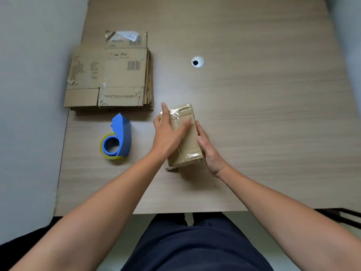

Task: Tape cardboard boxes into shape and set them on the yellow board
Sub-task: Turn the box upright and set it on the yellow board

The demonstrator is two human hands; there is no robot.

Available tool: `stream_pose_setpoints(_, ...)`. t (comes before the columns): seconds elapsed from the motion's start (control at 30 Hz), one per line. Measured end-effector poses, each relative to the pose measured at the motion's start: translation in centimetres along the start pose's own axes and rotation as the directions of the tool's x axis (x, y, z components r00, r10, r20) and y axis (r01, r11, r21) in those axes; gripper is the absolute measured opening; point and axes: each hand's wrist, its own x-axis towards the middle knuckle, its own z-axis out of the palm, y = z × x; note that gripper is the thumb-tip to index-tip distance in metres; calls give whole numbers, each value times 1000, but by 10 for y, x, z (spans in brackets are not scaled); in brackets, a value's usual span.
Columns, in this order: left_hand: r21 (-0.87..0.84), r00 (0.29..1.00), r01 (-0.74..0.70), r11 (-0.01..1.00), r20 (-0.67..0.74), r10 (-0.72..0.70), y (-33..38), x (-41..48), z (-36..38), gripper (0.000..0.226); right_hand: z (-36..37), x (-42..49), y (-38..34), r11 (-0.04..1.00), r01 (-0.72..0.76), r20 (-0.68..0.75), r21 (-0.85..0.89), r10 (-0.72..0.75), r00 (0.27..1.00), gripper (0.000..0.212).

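Head view.

Surface: table (254, 114), pale wood-grain laminate. It fills most of the frame, and its near edge runs across above the person's lap. A round cable grommet (197, 62), white-rimmed with a dark centre, is set in the top right of centre.

Room: plain pale grey walls (29, 94) close in on the left, with a strip also showing far right. Pale floor lies below the table edge. A black frame part (347, 216) sits low at right. The person's dark trousers (195, 245) are at bottom centre.

Items on the table:
- Stack of flattened cardboard boxes (109, 75), far left, printed with barcodes and "PROCTER & GAMBLE", flaps torn and taped.
- Blue tape dispenser (117, 139), loaded with a yellowish clear roll, lying just in front of the stack and well apart from the hands.
- Small cardboard box (187, 145), assembled, near the table's middle, with clear tape glossy over its far and near ends.

Hands:
- Left hand (168, 133): fingers straight and together, laid flat across the box top and blurred; thumb stretched along the box's left edge.
- Right hand (208, 151): pressed against the box's right side, fingers together and extended along it as far as shown.
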Motion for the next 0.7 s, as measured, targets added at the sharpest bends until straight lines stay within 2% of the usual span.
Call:
stream_pose_setpoints(0.1, 83, 999, 1, 997, -49, 3, 20, 1, -7, 134, -15, 6, -27, 1000, 19, -5, -7, -19, 1000, 42)
stream_pose_setpoints(0.17, 38, 996, 55, 998, -69, -52, 34, 6, -13, 139, -23, 8, -47, 999, 30, -73, 43, -27, 997, 45)
stream_pose_setpoints(0.23, -32, 991, 101, 994, -86, -103, 47, 10, -18, 130, -31, 9, -58, 996, 45, -117, 81, -35, 992, 50)
stream_pose_setpoints(0.3, -102, 990, 82, 991, -105, -93, 57, 13, -23, 109, -37, 12, -66, 995, 71, -166, 71, -58, 984, 50)
stream_pose_setpoints(0.4, -369, 993, -14, 929, -115, -31, 65, 15, -28, 80, -47, 19, -82, 987, 18, -228, 157, 18, 973, 61)
stream_pose_setpoints(0.43, -461, 994, -31, 887, -111, -23, 64, 15, -28, 76, -51, 22, -87, 979, -25, -184, 204, 64, 981, 65)
stream_pose_setpoints(0.5, -580, 997, 6, 815, -62, -52, 64, 15, -26, 82, -57, 24, -99, 962, -115, -28, 249, 126, 992, 60)
stream_pose_setpoints(0.57, -537, 997, 31, 843, -46, -66, 60, 17, -21, 75, -60, 26, -103, 965, -124, 11, 230, 125, 992, 52)
stream_pose_setpoints(0.7, -299, 992, 23, 954, -114, -60, 62, 16, -8, 51, -58, 30, -100, 999, -16, -117, 50, 22, 993, 83)
